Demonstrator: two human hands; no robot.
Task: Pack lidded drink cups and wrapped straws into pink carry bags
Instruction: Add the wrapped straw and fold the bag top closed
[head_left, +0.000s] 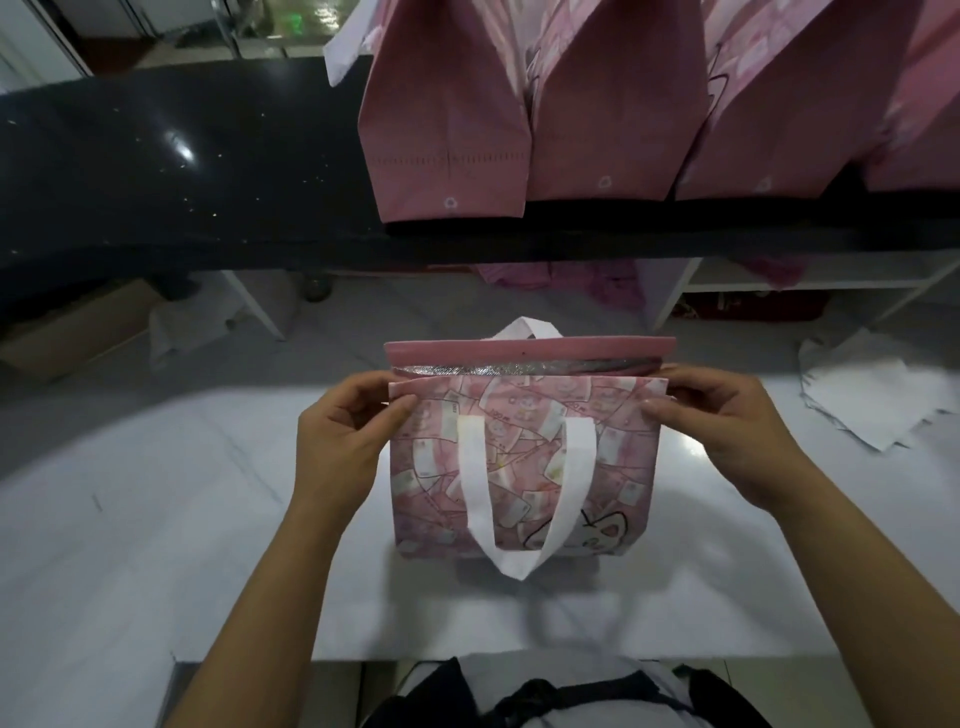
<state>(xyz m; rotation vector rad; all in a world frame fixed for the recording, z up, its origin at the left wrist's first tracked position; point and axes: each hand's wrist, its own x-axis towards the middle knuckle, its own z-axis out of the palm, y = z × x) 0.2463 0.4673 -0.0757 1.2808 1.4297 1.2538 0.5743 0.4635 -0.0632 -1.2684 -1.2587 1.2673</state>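
A pink printed carry bag (524, 457) with white handles stands on the white counter (156, 519) right in front of me. Its mouth is slightly apart and shows a silver lining (519, 370). My left hand (343, 436) pinches the near top edge at the bag's left corner. My right hand (727, 431) pinches the same edge at the right corner. One white handle (519, 493) hangs down the near face; the other pokes up behind the far rim. No cup or straw shows; the bag's inside is hidden.
Several more pink bags (447, 119) stand in a row on the raised black shelf (156, 171) behind. Loose white paper sheets (872, 400) lie at the right of the counter. A cardboard box (67, 332) sits under the shelf at left.
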